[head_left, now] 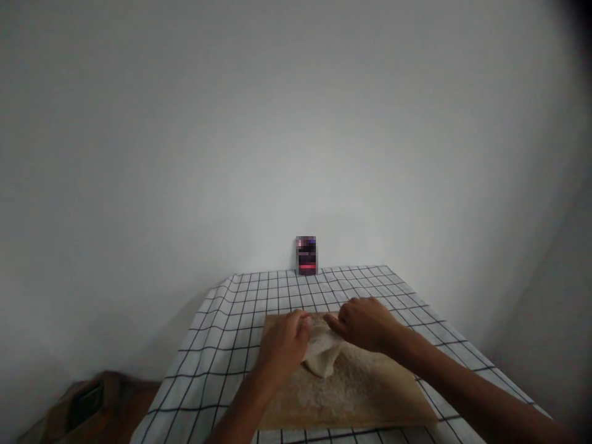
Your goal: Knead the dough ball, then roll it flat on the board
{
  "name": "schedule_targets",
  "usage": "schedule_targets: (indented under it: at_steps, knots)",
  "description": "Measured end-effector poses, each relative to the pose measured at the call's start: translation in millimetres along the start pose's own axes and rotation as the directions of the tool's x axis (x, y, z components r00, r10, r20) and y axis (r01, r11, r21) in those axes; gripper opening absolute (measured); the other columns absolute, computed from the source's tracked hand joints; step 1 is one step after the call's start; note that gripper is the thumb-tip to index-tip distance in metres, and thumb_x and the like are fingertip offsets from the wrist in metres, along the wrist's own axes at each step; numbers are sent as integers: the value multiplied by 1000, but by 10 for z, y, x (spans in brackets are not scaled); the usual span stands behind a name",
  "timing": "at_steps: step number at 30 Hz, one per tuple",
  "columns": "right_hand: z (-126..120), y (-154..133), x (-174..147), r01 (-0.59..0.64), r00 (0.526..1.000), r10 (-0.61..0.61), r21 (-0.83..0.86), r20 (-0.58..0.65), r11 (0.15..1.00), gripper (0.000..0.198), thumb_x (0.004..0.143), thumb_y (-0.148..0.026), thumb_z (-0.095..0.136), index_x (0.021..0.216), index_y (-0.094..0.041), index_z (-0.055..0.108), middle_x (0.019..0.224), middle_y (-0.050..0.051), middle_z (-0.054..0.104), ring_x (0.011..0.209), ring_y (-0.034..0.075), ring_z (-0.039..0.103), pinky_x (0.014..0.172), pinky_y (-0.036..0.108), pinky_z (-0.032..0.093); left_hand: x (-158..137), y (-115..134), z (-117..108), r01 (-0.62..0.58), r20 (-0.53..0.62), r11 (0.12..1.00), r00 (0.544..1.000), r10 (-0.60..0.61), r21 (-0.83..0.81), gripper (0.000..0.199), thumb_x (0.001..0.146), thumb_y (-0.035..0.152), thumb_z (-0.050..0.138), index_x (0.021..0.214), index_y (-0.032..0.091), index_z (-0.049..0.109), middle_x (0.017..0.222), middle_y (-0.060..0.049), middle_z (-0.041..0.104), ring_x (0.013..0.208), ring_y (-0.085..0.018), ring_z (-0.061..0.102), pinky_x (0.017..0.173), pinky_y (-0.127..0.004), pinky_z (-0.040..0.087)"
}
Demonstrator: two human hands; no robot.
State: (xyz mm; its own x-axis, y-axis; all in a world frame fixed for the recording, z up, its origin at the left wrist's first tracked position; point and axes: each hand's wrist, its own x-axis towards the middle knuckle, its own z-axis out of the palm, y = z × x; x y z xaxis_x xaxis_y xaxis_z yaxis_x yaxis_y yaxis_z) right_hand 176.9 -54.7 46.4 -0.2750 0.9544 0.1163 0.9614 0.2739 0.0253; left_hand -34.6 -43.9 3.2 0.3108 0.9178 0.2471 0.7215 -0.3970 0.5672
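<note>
A pale piece of dough [322,353] hangs between my two hands over a brown board or sheet [370,394]. My left hand [287,336] has its fingers curled round the dough's left edge. On the other side, my right hand [363,322] is closed at the dough's upper right, its thumb pointing left. The dough looks thin and stretched between them, with its lower part drooping toward the board. White flour [330,391] is scattered over the board's surface.
A white tablecloth with black grid lines [259,290] covers the table. At its far edge a small dark, pixelated screen or box [307,255] stands against the pale wall [296,123]. A brown box-like object [87,404] is low at the left.
</note>
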Motion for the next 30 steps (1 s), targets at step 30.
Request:
schedule_targets:
  at_steps: [30]
  knots:
    - [533, -48, -357, -103, 990, 114, 123, -87, 987, 42, 114, -36, 30, 97, -24, 67, 94, 7, 79, 80, 24, 76, 65, 34, 42, 128, -18, 43, -42, -4, 901, 999, 49, 432, 37, 112, 30, 35, 102, 22, 70, 106, -10, 79, 105, -28, 73, 96, -43, 53]
